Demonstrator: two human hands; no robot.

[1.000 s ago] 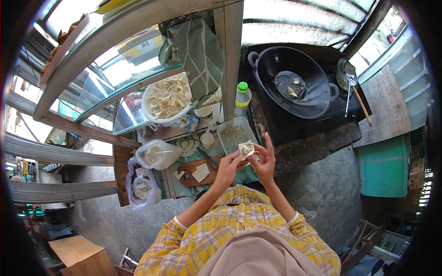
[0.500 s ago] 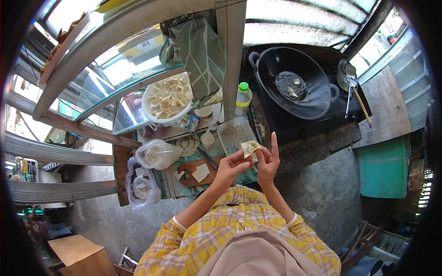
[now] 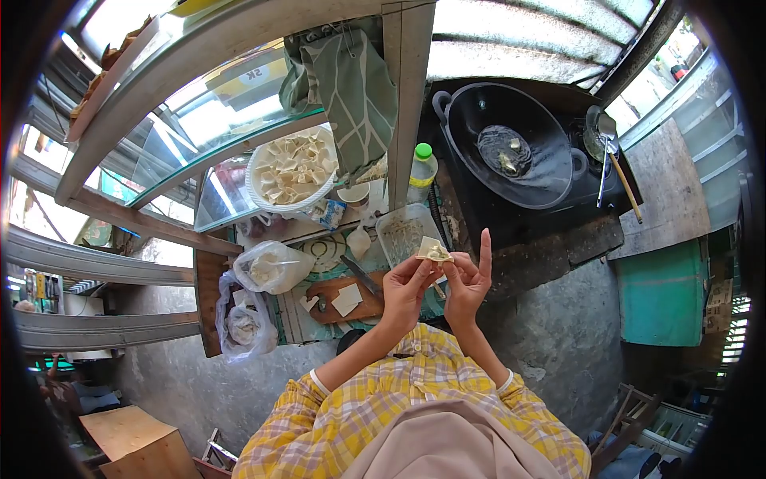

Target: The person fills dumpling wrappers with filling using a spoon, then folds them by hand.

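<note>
Both of my hands meet in front of my chest around one small wrapper (image 3: 433, 248) with pale filling on it. My left hand (image 3: 405, 291) pinches its left side between thumb and fingers. On the right side, my right hand (image 3: 465, 289) grips the edge with thumb and fingers, its index finger pointing up. Just beyond them lies a clear plastic tub (image 3: 389, 236) with remains inside. Flat square wrappers (image 3: 347, 300) rest on a wooden board (image 3: 373, 307) to the left, beside a knife (image 3: 361, 274).
A black wok (image 3: 550, 180) with oil and small pieces stands on the stove at the right. A round tray (image 3: 254, 182) of folded pieces, a green-capped bottle (image 3: 421, 172), plastic bags (image 3: 275, 267) and a hanging cloth (image 3: 359, 104) are around the counter.
My left hand has moved slightly right, closer to my right hand. The wrapper's near edge is now folded up more around the filling.
</note>
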